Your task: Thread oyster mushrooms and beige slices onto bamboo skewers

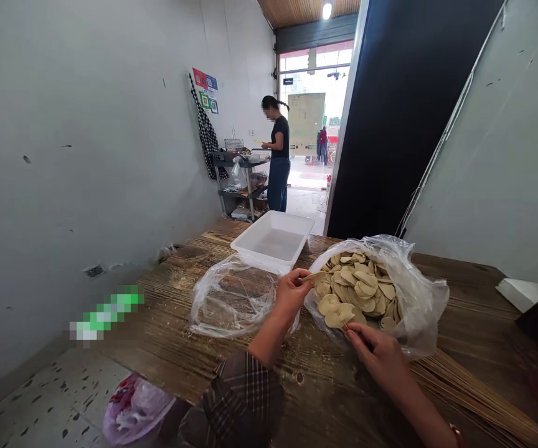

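Note:
A clear plastic bag (pixel 430 305) lies open on the table, full of thin beige slices (pixel 362 283). At the bag's left rim, my left hand (pixel 291 295) is closed, pinching one slice (pixel 314 277) between thumb and fingers. In front of the bag, my right hand (pixel 378 348) pinches the lower end of a thin wooden skewer (pixel 345 326). A few overlapping slices (pixel 337 311) sit at the skewer's upper end; most of the stick is hidden. Beside my right forearm lies a bundle of long bamboo skewers (pixel 474 392).
Behind the bags stands a white plastic tray (pixel 273 239). A crumpled clear bag (pixel 231 305) lies left of my left hand on the wooden table (pixel 170 330). A pink bag (pixel 138 410) is on the floor. Another person (pixel 279 152) stands at a cart (pixel 241 165) near the doorway.

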`<state>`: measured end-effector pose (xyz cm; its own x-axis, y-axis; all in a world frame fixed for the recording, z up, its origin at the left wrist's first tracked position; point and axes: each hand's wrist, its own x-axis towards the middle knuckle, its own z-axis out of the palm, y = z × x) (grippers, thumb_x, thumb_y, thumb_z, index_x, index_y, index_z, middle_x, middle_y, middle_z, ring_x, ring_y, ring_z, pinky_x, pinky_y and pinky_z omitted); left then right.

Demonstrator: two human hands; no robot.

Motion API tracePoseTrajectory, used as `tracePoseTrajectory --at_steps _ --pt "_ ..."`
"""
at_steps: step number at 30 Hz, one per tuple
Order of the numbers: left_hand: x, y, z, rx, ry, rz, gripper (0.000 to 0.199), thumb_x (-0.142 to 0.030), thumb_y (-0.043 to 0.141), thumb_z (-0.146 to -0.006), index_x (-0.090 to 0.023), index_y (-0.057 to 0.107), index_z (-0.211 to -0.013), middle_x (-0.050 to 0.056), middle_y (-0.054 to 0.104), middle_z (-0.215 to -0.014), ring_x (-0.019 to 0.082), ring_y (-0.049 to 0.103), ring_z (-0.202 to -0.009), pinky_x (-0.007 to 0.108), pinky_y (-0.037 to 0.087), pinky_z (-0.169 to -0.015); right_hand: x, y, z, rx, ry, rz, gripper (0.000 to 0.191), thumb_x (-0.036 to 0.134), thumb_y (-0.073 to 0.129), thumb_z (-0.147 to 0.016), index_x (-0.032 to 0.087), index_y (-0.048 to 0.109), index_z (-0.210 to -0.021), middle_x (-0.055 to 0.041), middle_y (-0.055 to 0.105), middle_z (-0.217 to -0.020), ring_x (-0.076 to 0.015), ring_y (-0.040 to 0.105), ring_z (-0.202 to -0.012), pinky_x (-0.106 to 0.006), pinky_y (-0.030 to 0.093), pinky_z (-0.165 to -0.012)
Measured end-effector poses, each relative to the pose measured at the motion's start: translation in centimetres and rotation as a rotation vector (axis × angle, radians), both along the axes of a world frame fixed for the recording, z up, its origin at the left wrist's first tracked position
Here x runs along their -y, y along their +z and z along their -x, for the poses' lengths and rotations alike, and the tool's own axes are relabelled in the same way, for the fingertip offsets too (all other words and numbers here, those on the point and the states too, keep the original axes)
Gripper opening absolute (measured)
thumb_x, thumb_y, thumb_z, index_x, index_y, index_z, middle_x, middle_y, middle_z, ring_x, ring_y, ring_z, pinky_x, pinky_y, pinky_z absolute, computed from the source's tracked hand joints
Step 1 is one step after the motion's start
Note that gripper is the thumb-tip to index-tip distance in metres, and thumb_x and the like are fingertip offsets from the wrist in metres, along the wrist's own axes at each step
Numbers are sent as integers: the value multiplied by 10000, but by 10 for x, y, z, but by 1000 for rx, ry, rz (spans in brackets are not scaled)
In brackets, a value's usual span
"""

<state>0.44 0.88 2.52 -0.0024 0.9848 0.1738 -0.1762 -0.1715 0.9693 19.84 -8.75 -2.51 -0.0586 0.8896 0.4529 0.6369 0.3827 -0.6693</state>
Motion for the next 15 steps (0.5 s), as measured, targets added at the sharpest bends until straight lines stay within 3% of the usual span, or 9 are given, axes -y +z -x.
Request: tracePoseTrajectory --at_steps 15 --pt "-4 -10 0 -167 18 -86 112 -247 712 -669 -163 691 -740 -13 587 -659 106 455 -609 220 335 -562 -1 -2 -1 8 2 -9 352 447 499 -916 209 759 -907 -83 779 -894 -268 741 -779 -365 593 -686"
